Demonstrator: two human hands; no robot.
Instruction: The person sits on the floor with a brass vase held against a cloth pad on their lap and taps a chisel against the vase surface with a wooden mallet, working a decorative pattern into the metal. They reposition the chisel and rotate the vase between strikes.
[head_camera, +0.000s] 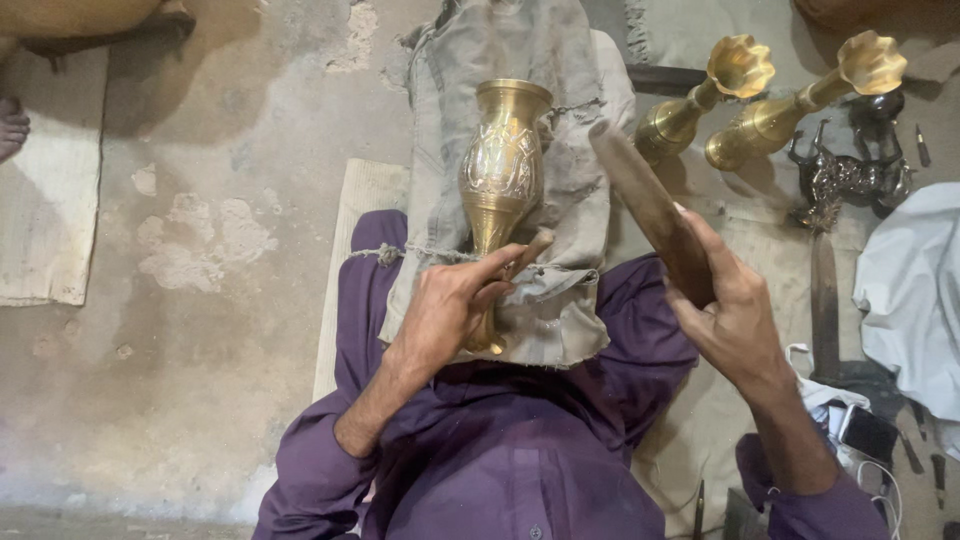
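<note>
An engraved brass vase (502, 160) lies on a grey cloth (560, 200) across the person's lap, its mouth pointing away; its inside cannot be seen. The left hand (445, 310) pinches a short wooden-handled tool (530, 250) against the vase's narrow neck. Right of that grip, the right hand (725, 300) clasps a wooden mallet (645, 205), raised. Beyond it lie two brass vases (760, 95).

Two gold trumpet-shaped vases (700, 100) are lying beside a dark metal horse (850, 175), and a white cloth (915, 290) is lying just below the horse.
</note>
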